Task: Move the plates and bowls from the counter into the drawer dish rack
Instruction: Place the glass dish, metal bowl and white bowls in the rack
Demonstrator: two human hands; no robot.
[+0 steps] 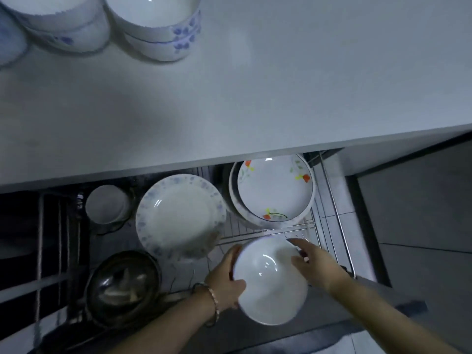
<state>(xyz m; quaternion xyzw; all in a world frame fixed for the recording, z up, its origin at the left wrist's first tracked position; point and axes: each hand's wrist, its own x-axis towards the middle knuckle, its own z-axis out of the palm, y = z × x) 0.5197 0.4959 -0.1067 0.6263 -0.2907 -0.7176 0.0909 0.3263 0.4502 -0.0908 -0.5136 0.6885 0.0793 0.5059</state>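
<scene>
Head view, close above drawer (237,227)

No text, label, brand or number can be read; the plates (275,190) and bowls (158,29) bear only flower patterns.

Plain white bowl (270,279), blue-flowered plate (178,215), orange-flowered plate (274,187)

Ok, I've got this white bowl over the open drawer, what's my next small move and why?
Probably lower the white bowl straight down onto the wire rack. Your left hand and right hand both grip its rim, it hangs over bare wires, and the orange-flowered plates sit farther back.
</scene>
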